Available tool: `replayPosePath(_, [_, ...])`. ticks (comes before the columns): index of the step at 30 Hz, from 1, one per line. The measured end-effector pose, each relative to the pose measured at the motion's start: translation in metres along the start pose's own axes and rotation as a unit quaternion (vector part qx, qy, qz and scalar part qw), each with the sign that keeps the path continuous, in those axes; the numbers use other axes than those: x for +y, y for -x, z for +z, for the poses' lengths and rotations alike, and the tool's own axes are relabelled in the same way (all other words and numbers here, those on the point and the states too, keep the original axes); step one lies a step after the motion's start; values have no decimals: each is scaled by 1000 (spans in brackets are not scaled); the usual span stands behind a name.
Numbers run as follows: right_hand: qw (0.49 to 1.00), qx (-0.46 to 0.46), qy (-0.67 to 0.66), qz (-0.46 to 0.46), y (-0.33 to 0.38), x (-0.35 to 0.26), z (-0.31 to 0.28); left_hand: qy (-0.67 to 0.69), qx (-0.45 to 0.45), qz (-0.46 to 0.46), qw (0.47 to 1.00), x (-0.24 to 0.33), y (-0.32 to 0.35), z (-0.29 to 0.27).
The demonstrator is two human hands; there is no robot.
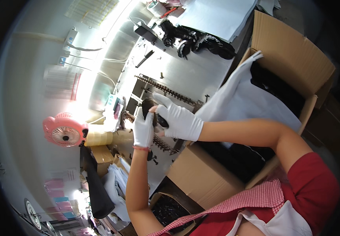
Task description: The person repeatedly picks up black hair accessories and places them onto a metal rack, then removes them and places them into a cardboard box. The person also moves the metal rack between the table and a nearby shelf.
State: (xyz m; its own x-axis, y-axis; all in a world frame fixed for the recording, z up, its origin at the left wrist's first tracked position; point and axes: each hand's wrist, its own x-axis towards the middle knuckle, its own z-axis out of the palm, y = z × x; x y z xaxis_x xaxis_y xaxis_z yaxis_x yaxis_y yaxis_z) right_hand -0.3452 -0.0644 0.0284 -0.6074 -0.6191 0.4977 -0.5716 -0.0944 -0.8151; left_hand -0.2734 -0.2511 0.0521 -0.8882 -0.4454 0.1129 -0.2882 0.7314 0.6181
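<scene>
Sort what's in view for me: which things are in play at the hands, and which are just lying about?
In play: left hand, right hand, the small dark part they hold, toothed metal rack.

Lying about: pink fan, cardboard box, white sheet, black frilly items.

Bright workbench by a pale wall

A shiny metal table (185, 74) runs beside a glare-washed wall (28, 98) with a power strip (69, 38); a pink fan (64, 129), open cardboard boxes (295, 59) and white paper sheets (217, 13) crowd it.
</scene>
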Motion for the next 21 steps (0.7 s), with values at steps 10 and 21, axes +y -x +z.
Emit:
replayPosePath(10, [981, -150, 71, -101, 121, -70, -75, 531, -146, -159, 819, 109, 188, 61])
replayPosePath(21, [848, -453, 224, 161, 152, 48, -182, 283, -342, -187, 876, 169, 126, 155])
